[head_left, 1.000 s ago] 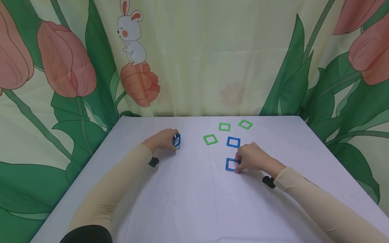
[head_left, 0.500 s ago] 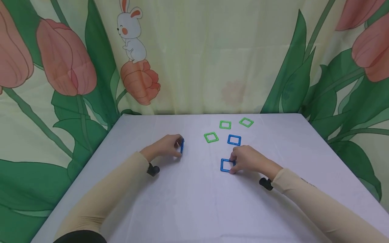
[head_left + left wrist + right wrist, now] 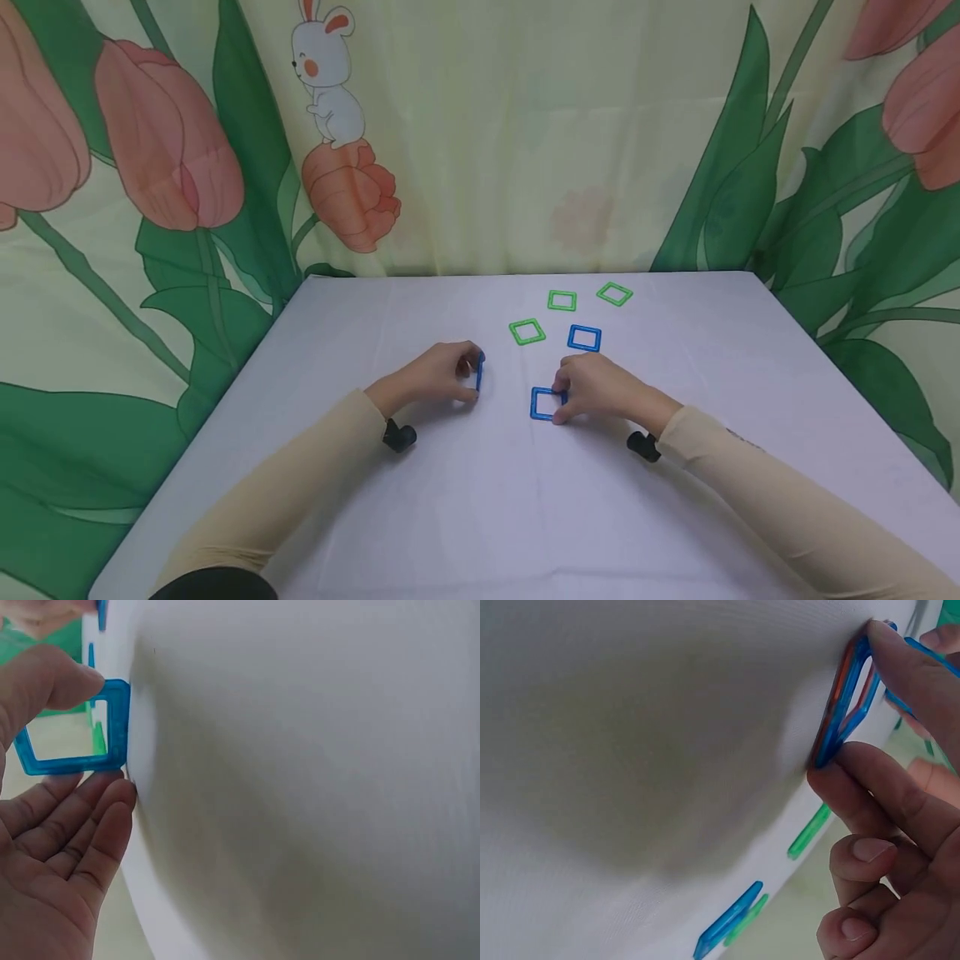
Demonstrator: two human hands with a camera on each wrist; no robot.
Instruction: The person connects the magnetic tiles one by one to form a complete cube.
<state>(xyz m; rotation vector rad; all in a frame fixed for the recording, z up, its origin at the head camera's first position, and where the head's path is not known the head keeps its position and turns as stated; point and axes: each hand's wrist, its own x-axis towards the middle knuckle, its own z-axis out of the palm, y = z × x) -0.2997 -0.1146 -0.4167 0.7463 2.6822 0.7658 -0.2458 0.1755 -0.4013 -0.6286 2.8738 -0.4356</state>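
In the head view my left hand (image 3: 431,375) holds a blue square frame (image 3: 479,373) upright on its edge over the white table. The left wrist view shows this blue frame (image 3: 118,724) between the thumb above and the fingertips below. To the right, my right hand (image 3: 603,387) pinches the right side of a second blue square frame (image 3: 535,403) lying on the table. Thumb and fingers grip opposite corners of that frame (image 3: 847,697) in the right wrist view. A short gap separates the two blue frames.
Behind the right hand lies another blue square frame (image 3: 583,348). Three green frames lie farther back: a left one (image 3: 531,341), a middle one (image 3: 562,310) and a right one (image 3: 607,299). A tulip-printed curtain (image 3: 480,167) hangs behind the white table (image 3: 465,517).
The left hand has moved right and nearer, turning its blue frame edge-on to the head camera. The right hand has slid its blue frame left. The gap between them has narrowed.
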